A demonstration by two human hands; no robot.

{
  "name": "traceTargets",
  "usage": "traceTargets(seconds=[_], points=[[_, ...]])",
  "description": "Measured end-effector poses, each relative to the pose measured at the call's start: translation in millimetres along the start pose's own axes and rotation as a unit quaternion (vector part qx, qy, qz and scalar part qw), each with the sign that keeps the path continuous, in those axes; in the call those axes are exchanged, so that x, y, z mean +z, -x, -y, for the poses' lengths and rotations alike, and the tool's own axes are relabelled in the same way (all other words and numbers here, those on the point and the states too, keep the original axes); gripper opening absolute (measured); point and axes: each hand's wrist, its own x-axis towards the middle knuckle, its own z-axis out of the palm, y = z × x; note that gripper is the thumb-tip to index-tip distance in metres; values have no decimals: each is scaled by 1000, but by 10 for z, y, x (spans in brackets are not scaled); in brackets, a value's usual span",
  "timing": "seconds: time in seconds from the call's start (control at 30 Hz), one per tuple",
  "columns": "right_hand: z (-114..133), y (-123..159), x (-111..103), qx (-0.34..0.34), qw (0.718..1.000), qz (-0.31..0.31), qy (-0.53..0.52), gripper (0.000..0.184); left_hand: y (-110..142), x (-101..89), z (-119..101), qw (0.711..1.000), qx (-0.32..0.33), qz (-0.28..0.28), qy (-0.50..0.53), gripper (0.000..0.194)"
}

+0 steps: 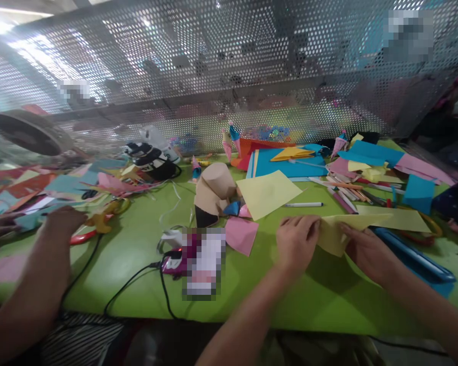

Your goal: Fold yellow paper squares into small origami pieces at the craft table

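Note:
Both of my hands grip one piece of pale yellow paper [331, 239] above the front right of the green table. The paper is bent, with its upper edge folded or curled over. My left hand [298, 240] pinches its left end. On the paper's right side, my right hand [366, 250] has fingers and thumb closed on it. Behind my left hand lie a flat yellow sheet [269, 192] and a white marker [304, 205]. Beside my right forearm rests a dark blue case [414, 254].
On the left, a co-worker's arm [51, 254] reaches over paper scraps near scissors [103, 218]. A phone [206, 262], a power strip [177, 262] and cables lie mid-table. Pens [345, 193] and blue sheets [309, 165] are behind. A perforated metal screen [229, 66] borders the back.

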Motion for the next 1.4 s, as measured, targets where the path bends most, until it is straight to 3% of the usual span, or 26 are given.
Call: traceTargets(seconds=[0.23,0.43,0.7,0.93,1.23,1.4], points=[[24,27,59,47,997,-63,-22,34,-32,-43,-47,999,-24,28,26,13],[10,25,44,47,999,-20,-7,37,-31,-29,-11,998,-45,25,35,15],[117,29,-31,-50,998,-28,16,33,-73,-88,77,992,-83,41,81,15],[41,-63,-187,-85,989,-117,27,25,-74,-69,104,994,-67,51,63,12],[45,-49,-128,-39,996,-64,57,22,-77,-57,79,994,-70,40,78,17],[77,-30,-115,-72,991,-69,93,22,-81,-70,88,992,-78,42,95,16]])
